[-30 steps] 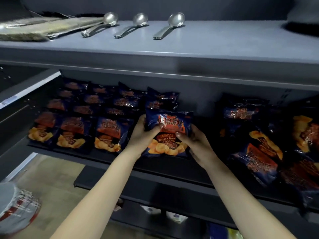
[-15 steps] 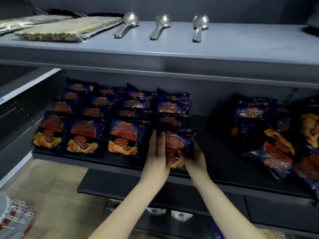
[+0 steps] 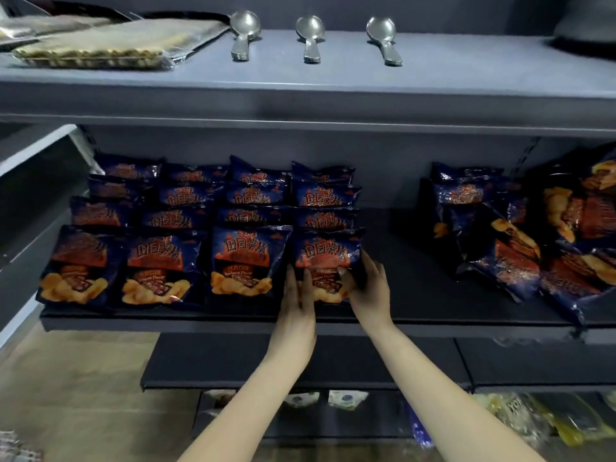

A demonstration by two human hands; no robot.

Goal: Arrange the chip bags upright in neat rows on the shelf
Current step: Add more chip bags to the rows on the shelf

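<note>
Gripping the front-row chip bag [image 3: 328,258]: left hand [image 3: 297,303] fingers flat against its lower left face, right hand [image 3: 368,288] fingers wrapping its lower right edge, standing upright on the shelf [image 3: 213,323].

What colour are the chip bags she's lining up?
Dark blue with red-orange flames and golden chips printed in front, seen in the head view on the chip bag being placed.

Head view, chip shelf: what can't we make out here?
- Front chip bag: lower part covered by left hand and right hand.
- Back rows: only tops show, front bags hide them.
- Loose pile: cut by the right edge, count unclear.
- Bottom-shelf packets: blurred, unreadable.
</note>
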